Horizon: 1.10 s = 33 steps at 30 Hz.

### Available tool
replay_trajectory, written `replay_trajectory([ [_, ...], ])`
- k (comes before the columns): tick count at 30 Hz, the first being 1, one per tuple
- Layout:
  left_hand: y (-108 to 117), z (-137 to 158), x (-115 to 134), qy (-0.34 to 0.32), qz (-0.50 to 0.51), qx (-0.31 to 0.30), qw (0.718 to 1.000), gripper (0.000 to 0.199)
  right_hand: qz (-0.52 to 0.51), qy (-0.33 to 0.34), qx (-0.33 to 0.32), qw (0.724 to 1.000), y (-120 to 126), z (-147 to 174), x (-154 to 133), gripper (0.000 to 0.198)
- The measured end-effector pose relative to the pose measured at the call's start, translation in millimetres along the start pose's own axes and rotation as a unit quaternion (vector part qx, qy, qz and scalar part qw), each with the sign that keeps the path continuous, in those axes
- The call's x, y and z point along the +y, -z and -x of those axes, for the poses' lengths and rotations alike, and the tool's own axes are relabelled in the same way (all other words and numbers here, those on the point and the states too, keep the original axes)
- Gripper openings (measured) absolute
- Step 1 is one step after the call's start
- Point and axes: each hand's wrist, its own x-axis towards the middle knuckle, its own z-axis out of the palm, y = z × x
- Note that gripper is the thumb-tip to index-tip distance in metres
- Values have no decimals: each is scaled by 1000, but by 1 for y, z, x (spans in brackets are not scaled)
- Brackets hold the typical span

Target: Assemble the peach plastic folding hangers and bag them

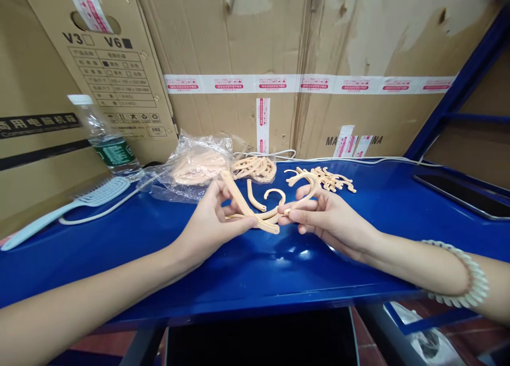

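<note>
My left hand [211,217] is closed on a beige, slightly bent plastic strip [238,195] with a groove along it, pinched between thumb and fingers. In my right hand [330,220], thumb and fingers grip a beige hook-shaped piece [314,184], its curve standing above the fingers. The two held pieces are close together but apart. Behind them on the blue table [255,281] lie a short curved piece [255,197] and a smaller hook-shaped piece [280,195]. Another curved strip [271,213] is partly hidden by my left hand and its strip.
Clear plastic bags [199,161] of beige pieces and a pile of small hooked pieces [329,179] lie at the back. To the left are a light blue hairbrush [99,193] and a water bottle [115,148]. A phone [466,196] lies right; cardboard [298,121] stands behind.
</note>
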Motion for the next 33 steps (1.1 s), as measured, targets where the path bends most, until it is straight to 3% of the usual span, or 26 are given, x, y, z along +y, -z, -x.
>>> replay_trajectory([
  [2,2,2,1,-12,-37,-7,999,49,10,-11,-4,1000,1,0,1,35],
  [6,5,7,5,-87,-170,-103,976,15,14,-32,-32,999,1,-1,1,22],
  [9,5,9,7,-141,-232,-135,953,14,6,-78,-76,994,1,0,0,21],
  [14,4,11,8,-153,-256,-134,945,14,-12,-139,-126,982,1,1,-1,23],
  [22,2,13,10,-175,-299,-148,926,15,-16,-175,-113,978,1,1,-3,22],
  [33,-1,18,9,-193,-316,-124,921,17,9,-115,-86,990,-1,1,3,24],
])
